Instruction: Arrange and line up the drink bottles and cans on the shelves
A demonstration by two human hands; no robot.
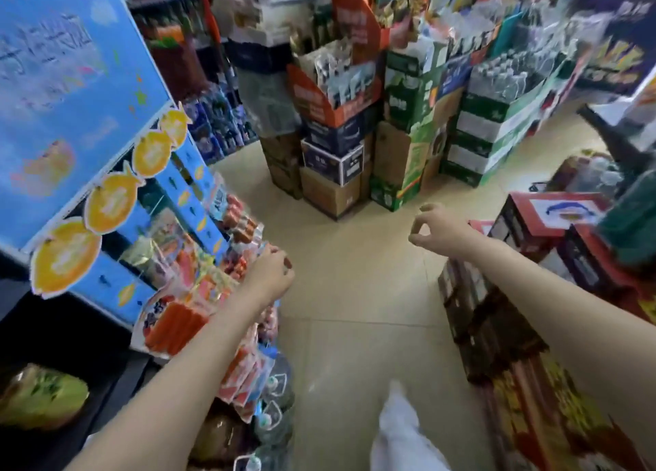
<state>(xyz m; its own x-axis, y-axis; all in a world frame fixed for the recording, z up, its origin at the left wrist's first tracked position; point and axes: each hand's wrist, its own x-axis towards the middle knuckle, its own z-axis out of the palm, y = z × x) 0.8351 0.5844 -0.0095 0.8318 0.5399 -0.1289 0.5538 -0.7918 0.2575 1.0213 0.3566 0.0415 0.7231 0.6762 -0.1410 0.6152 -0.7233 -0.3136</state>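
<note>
The head camera looks down a shop aisle with a pale beige tiled floor (355,293), motion blur softening nearly everything. In the middle distance stands a stack of cartons (340,158) — brown, navy, green and orange-red boxes piled on one another, some with open tops holding packets. To its right, shrink-wrapped packs of clear water bottles (504,73) sit on green-and-white cases; these are the only drinks I can make out with any certainty. On the left rises a blue display stand (71,80) edged with round orange fruit cut-outs, and below it hang red and orange snack packets (234,236). Dark red boxes (546,222) line the right side of the aisle.

The left hand (271,270) reaches against the hanging packets with its fingers curled; whether it grips one is unclear through the blur. The right hand (431,227) hangs in the air over the floor, thumb and forefinger curled into a ring, holding nothing. A white trouser leg (401,431) is cut off by the bottom edge.

There is pale writing on the blue stand and white characters on the orange cartons, but all of it is too smeared to read. The shelves at top left are dark and indistinct.
</note>
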